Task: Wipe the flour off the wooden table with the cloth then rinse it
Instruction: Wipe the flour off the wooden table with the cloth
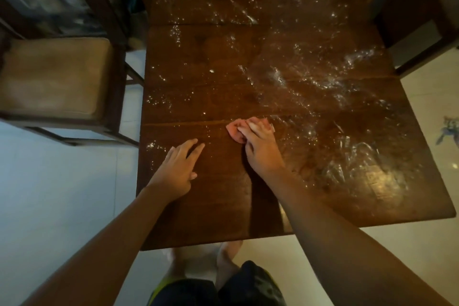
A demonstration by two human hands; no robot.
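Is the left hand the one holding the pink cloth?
No, the pink cloth lies under the right hand, which presses it to the table, while the left hand rests flat on the wood.

Table: a dark brown wooden table point(223, 194), rectangular, its top made of boards with seams that run from the left edge to the right edge; a glossy glare sits near the near right corner.
Flour: white flour point(280, 77) lies in specks, streaks and smears. It is thickest along the right side and toward the far end, with curved smear marks near the near right corner. A few small patches lie by the left edge, and the near left part shows little.
Cloth: a small pink cloth point(234, 131), bunched, lies on the nearest seam about midway between the left and right edges. It is partly covered by the right hand point(260, 149), which presses on it.
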